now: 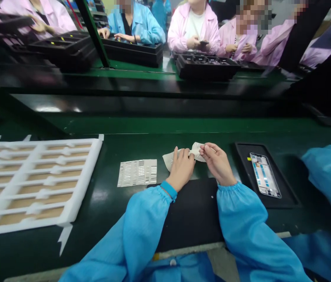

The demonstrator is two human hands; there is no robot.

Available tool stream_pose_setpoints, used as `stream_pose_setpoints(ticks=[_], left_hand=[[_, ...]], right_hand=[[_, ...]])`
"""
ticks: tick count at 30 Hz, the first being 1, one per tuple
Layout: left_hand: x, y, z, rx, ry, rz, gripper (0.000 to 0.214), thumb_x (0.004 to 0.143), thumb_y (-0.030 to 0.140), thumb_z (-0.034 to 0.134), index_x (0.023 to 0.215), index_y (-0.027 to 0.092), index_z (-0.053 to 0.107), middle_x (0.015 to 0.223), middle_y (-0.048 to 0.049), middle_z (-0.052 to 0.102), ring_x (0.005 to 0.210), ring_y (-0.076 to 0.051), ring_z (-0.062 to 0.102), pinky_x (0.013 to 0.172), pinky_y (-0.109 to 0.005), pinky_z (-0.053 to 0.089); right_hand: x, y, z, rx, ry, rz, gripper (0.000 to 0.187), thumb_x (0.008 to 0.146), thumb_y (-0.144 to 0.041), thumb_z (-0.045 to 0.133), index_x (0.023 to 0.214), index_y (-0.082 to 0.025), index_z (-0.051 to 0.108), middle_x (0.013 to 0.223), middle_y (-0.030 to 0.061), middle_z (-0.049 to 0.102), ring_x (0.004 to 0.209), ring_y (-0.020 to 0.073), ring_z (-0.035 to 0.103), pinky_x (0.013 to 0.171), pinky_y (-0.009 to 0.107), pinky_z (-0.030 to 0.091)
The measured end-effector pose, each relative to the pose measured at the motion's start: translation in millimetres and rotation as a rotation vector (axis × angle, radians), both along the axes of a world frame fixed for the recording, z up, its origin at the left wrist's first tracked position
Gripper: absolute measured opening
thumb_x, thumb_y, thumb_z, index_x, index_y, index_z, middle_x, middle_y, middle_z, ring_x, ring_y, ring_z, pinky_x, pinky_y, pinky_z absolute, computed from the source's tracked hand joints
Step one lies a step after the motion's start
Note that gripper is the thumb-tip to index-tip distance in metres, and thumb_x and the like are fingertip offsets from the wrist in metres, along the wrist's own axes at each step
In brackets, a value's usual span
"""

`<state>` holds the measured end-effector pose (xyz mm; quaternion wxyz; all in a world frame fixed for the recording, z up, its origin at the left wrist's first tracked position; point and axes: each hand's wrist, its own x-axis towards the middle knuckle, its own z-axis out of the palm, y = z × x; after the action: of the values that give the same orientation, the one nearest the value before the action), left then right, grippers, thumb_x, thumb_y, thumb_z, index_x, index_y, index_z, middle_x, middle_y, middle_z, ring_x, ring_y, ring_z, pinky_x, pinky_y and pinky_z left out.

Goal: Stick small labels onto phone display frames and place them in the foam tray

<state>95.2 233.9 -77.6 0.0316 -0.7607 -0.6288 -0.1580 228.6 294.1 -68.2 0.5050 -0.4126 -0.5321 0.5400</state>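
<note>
A pale sheet of stickers (167, 159) lies curled and folded between my two hands. My left hand (181, 166) rests over its left part, the fingers stretched across it and the tips by the fold. With thumb and fingertips, my right hand (218, 162) pinches the raised right end of the sheet. Fingers hide much of its surface. To the left, another sheet (137, 172) with rows of narrow silvery strips lies flat. A phone frame (265, 175) with blue strips and a yellow tab sits in a black tray (285, 197) on the right.
A black mat (190, 219) lies beneath my forearms on the dark green bench (103, 196). At left stands a white slotted foam tray (78, 188). A blue sleeve (330, 176) reaches in from the right. Across the line, several people work behind black trays (205, 68).
</note>
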Motion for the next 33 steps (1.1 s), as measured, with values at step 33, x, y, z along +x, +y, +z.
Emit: stream_pose_setpoints(ticks=[33], left_hand=[[-17,7,-5.1,-0.016,-0.399,0.021,0.023,0.097,0.015,0.047,0.115,0.022,0.058,0.111,-0.0021,0.069,0.108,-0.018,0.063,0.116,-0.046,0.033]], right_hand=[[-18,-38,22.3,-0.425,0.503,0.112,0.021,0.075,-0.041,0.081,0.090,-0.029,0.071,0.096,-0.0048,0.073,0.113,0.0175,0.064,0.106,0.035,0.047]])
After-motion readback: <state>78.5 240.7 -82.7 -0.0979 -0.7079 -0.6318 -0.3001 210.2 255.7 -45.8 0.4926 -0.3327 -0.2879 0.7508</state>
